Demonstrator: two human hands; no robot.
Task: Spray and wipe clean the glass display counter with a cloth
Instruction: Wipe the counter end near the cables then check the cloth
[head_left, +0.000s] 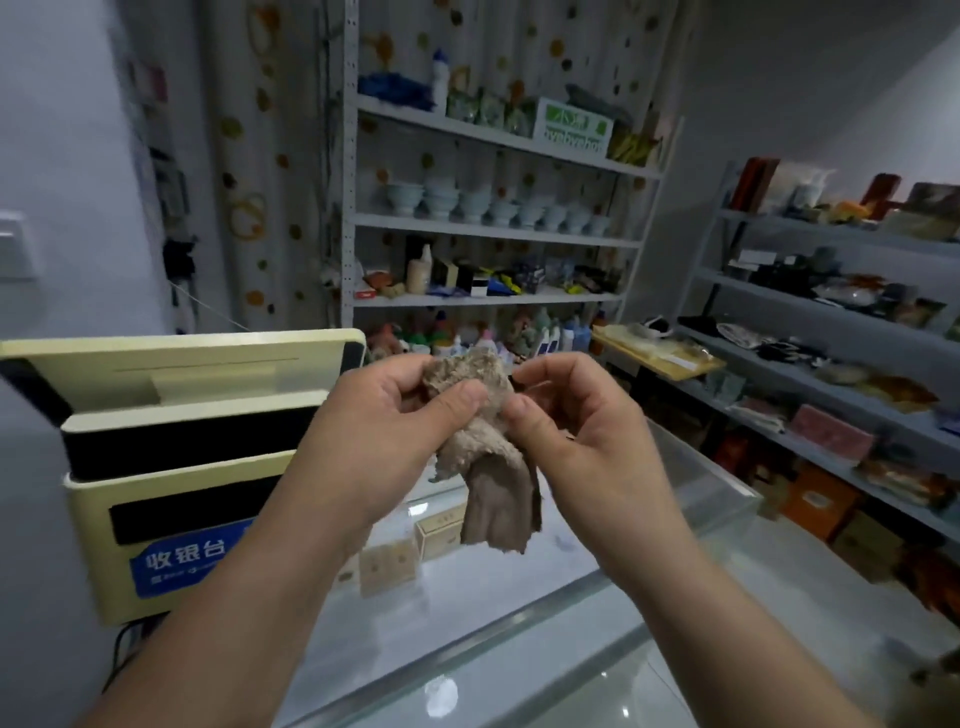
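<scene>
Both hands raised above glass tabletop (597, 587). Left hand (384, 421) grips bunched top of brown cloth (483, 452); right hand (566, 415) pinches its edge. Cloth hangs between them, clear of the glass. Cream register (171, 441) at left; small boxes (415, 545) under glass.

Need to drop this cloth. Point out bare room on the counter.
The glass counter top is bare from the right side of the cash register across to its far right corner, and along the near edge. The cloth hangs over bare glass. The small boxes sit under the glass, not on it. Crowded: the left end, filled by the cash register.
</scene>
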